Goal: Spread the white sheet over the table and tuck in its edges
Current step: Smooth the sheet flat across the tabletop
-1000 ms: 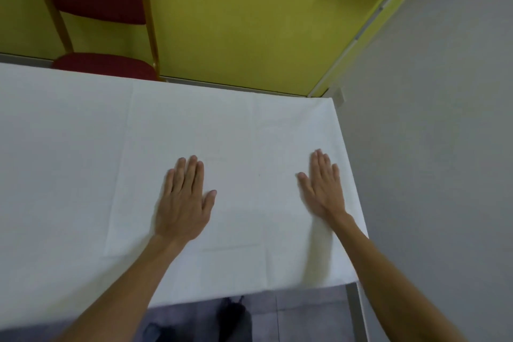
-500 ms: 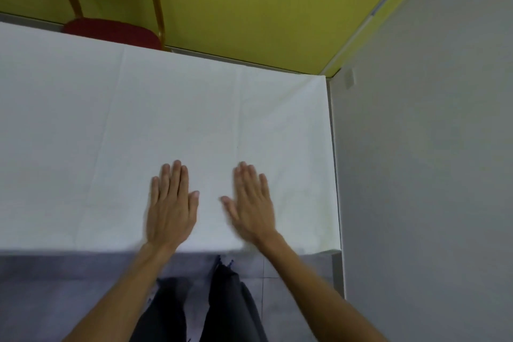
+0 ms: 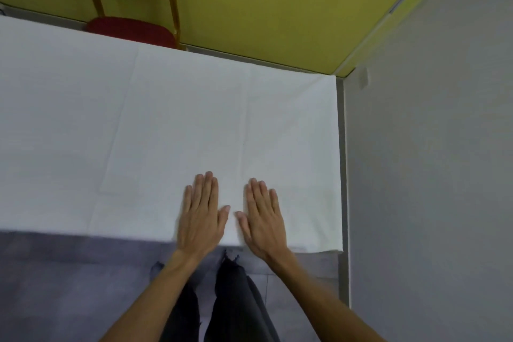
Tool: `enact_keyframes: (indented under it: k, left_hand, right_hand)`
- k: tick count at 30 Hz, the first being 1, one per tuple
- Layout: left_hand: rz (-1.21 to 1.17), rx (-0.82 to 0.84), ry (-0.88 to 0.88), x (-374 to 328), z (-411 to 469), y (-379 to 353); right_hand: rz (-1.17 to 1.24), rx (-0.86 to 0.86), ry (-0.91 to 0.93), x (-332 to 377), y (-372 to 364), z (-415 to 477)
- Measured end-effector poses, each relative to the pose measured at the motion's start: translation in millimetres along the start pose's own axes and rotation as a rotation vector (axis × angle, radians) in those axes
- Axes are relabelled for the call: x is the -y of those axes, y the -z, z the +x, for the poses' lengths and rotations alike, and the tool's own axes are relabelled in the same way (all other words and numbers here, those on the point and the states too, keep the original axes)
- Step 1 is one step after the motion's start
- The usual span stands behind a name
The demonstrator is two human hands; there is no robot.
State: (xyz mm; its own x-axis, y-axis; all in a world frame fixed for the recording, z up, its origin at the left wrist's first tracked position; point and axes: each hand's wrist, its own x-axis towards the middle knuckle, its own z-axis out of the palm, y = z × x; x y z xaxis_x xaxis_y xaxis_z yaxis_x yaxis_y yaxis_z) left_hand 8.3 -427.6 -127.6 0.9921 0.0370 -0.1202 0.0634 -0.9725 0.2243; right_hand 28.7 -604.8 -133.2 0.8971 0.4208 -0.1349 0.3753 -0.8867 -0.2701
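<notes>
The white sheet (image 3: 172, 125) lies flat over the table, showing faint fold creases. Its right edge runs along the wall and its near edge ends just in front of me. My left hand (image 3: 201, 214) rests palm down on the sheet near that front edge, fingers straight and close together. My right hand (image 3: 263, 216) lies flat beside it, a thumb's width to the right. Neither hand holds anything. A thin strip of the table's edge (image 3: 341, 175) shows beside the sheet at the right.
A grey wall (image 3: 430, 161) stands right against the table's right side. A red chair with a wooden frame (image 3: 133, 28) stands behind the far edge, on a yellow floor (image 3: 263, 8). My dark trouser legs (image 3: 233, 300) are below the front edge.
My right hand has slid left from the sheet's right side until it lies beside my left hand. Both hands have come back toward the front edge.
</notes>
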Motion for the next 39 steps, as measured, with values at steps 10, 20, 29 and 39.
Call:
enact_keyframes:
  k: [10, 20, 29, 39]
  left_hand:
    - [0.049, -0.018, -0.040, 3, 0, 0]
    - [0.055, -0.017, -0.042, 0, -1, 3]
    - [-0.037, 0.136, 0.018, -3, 2, 19]
    - [-0.082, 0.158, 0.094, -41, -20, 15]
  right_hand:
    - [-0.088, 0.079, -0.197, -103, 34, -34]
    - [-0.087, 0.075, -0.182, -102, 35, -34]
    - [-0.076, 0.252, -0.227, -95, 59, -29]
    - [-0.032, 0.276, -0.156, -86, 73, -33]
